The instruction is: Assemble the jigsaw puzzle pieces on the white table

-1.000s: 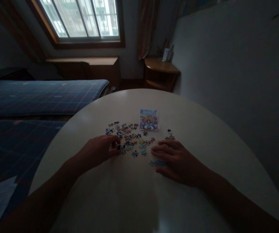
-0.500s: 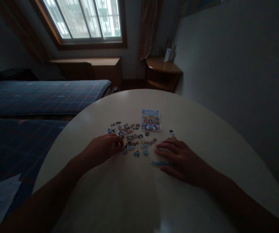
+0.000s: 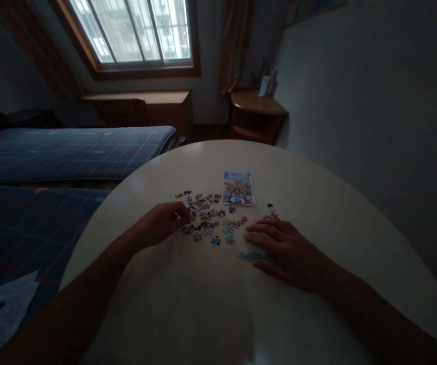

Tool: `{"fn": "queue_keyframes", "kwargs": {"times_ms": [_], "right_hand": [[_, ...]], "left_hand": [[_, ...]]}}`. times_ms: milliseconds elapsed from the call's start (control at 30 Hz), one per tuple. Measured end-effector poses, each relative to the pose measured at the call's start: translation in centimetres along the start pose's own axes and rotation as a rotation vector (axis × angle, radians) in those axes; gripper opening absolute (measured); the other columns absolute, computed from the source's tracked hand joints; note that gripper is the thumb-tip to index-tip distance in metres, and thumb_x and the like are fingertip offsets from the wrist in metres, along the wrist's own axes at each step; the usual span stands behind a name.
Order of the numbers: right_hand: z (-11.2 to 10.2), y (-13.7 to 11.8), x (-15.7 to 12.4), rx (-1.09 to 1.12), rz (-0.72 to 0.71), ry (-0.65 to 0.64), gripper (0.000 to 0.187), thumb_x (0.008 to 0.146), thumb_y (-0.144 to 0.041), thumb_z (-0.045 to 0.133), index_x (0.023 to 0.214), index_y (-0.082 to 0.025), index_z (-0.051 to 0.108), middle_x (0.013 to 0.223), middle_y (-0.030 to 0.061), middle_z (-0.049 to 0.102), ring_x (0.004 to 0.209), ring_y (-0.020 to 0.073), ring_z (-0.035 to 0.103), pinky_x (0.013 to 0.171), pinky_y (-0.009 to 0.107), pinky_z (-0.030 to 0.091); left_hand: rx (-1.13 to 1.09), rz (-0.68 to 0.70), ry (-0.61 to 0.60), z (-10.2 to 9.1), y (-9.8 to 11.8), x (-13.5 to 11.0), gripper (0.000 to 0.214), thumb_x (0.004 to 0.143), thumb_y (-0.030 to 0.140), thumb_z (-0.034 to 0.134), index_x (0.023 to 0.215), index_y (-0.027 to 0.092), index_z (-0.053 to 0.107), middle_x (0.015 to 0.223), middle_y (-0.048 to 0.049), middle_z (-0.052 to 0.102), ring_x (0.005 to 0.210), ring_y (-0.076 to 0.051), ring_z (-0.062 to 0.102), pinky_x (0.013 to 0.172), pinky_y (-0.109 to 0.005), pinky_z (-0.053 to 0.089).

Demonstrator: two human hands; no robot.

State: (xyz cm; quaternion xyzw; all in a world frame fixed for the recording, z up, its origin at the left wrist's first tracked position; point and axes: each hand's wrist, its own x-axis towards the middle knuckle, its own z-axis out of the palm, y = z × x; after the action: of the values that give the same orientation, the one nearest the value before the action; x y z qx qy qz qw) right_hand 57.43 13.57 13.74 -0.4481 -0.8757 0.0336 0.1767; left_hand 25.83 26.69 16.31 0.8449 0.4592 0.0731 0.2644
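Your left hand [image 3: 160, 224] is curled at the left edge of the loose pieces [image 3: 210, 219], fingertips touching them. It is too dark to tell whether a piece is pinched. Your right hand [image 3: 291, 251] lies open and flat on the table [image 3: 203, 314], fingers over the right end of the short joined strip [image 3: 249, 256], near the pieces. The picture card [image 3: 238, 188] sits just beyond the pieces.

Work with thumb and forefinger only and lift one piece clear, so you don't drag its neighbours. Keep the right hand light so the strip stays joined.

Since a second ago, your left fingertips have moved from the near-left corner of the scatter to slightly farther along its left edge. Your right hand has hardly shifted.
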Motion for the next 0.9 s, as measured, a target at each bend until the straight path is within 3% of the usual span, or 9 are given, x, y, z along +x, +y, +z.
{"fn": "queue_keyframes", "kwargs": {"times_ms": [233,400,567,733,900], "right_hand": [[0.1,0.1,-0.1,-0.007,0.004,-0.027,0.042,0.091,-0.044,0.059,0.127,-0.022,0.061,0.133,0.0108,0.061,0.125,0.0297,0.052,0.103,0.050,0.042],[0.0,0.1,0.0,-0.002,0.006,-0.020,0.042,0.090,-0.043,0.060,0.127,-0.022,0.062,0.132,0.0109,0.062,0.125,0.0294,0.052,0.103,0.050,0.042],[0.0,0.2,0.0,0.009,-0.004,-0.007,0.043,0.090,-0.043,0.061,0.127,-0.023,0.062,0.131,0.0098,0.062,0.125,0.0285,0.053,0.103,0.049,0.042],[0.1,0.3,0.0,0.000,-0.011,-0.007,0.042,0.091,-0.043,0.060,0.128,-0.023,0.061,0.131,0.0100,0.063,0.124,0.0284,0.053,0.103,0.049,0.042],[0.2,0.6,-0.1,-0.014,-0.020,-0.023,0.043,0.091,-0.043,0.059,0.128,-0.021,0.060,0.130,0.0106,0.063,0.124,0.0288,0.054,0.103,0.050,0.043]], "left_hand": [[0.019,-0.016,0.031,0.1,-1.3,0.7,0.023,0.087,0.036,0.054,0.093,0.022,0.071,0.086,-0.0024,0.073,0.071,-0.016,0.062,0.068,-0.026,0.046],[0.129,-0.081,0.080,-1.3,-1.3,0.0,0.026,0.087,0.041,0.055,0.094,0.023,0.073,0.096,-0.0037,0.075,0.075,-0.018,0.065,0.070,-0.027,0.047],[0.239,-0.163,-0.005,-2.7,-1.7,-1.3,0.024,0.084,0.041,0.057,0.093,0.026,0.073,0.095,-0.0019,0.075,0.076,-0.018,0.067,0.068,-0.027,0.047],[0.210,-0.144,-0.088,-2.2,-2.6,-1.2,0.026,0.077,0.041,0.064,0.099,0.030,0.073,0.095,-0.0004,0.074,0.074,-0.017,0.066,0.066,-0.026,0.045],[0.182,-0.099,-0.130,-1.8,-3.1,-0.9,0.020,0.078,0.035,0.061,0.091,0.029,0.074,0.088,0.0001,0.072,0.072,-0.016,0.065,0.066,-0.026,0.044]]}}
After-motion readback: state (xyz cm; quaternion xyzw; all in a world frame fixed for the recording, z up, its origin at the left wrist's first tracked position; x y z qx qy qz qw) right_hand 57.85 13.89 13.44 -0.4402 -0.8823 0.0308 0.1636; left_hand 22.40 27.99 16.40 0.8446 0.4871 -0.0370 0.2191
